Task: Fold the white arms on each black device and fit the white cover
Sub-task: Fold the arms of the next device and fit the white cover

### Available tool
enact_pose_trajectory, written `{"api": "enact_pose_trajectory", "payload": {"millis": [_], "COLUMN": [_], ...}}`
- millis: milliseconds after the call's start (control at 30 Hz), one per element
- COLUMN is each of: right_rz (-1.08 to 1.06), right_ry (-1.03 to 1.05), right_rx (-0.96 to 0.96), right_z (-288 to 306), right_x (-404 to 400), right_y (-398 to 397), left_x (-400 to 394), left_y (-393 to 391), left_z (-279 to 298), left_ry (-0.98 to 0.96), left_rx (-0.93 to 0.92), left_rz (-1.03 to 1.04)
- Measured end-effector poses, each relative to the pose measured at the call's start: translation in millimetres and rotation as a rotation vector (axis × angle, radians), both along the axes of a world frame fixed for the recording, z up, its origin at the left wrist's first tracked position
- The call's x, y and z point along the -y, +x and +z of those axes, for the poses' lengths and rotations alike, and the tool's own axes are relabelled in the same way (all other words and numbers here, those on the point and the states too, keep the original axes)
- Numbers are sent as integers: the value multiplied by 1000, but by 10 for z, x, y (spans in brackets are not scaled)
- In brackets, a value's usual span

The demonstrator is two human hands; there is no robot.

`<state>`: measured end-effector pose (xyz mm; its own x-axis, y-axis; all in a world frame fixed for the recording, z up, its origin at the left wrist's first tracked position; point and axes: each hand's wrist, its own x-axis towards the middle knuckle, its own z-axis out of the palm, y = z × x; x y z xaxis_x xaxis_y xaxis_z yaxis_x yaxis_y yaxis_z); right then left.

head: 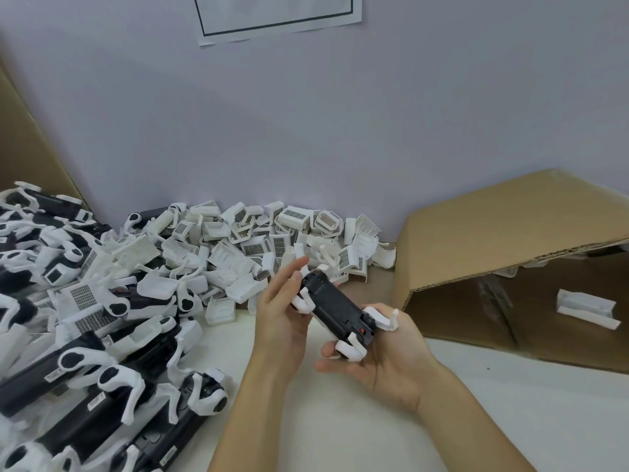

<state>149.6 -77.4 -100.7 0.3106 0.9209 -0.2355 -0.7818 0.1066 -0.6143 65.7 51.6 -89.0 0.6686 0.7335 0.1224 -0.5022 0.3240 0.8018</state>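
Both your hands, left (pixel 282 318) and right (pixel 381 356), grip the black device (pixel 335 306) just right of the cover pile (pixel 258 240); forcing its splayed white arms (pixel 350 349) could snap one.

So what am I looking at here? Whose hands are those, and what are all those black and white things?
There is no robot here. This one picture comes from a camera worn on a person's head, so you look down at that person's own two hands. The left hand and the right hand hold one black device between them, above a white table. White arms stick out from its corners; the job is to fold them in. To the left lies a pile of more devices. Behind, against the wall, is a heap of white covers; one goes on each device. On the right a cardboard box lies on its side, with a white piece inside.
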Motion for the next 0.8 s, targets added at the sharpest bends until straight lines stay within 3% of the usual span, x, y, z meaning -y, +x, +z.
{"api": "enact_pose_trajectory", "payload": {"millis": [67, 300, 533, 700, 800], "right_rz": [11, 60, -14, -345, -655], "right_ry": [5, -15, 30, 39, -59], "right_rx": [-59, 12, -6, 392, 794], "right_z": [-30, -23, 88, 25, -45], "right_x": [-3, -30, 13, -63, -115], "right_y": [36, 52, -12, -26, -73], "left_x": [16, 17, 69, 41, 25], "left_y": [7, 40, 106, 95, 82], "left_z": [26, 8, -36, -57, -65], "left_ry": [20, 6, -57, -160, -215], "left_rx": [-25, -29, -8, 7, 11], "left_rz": [12, 18, 26, -18, -25]}}
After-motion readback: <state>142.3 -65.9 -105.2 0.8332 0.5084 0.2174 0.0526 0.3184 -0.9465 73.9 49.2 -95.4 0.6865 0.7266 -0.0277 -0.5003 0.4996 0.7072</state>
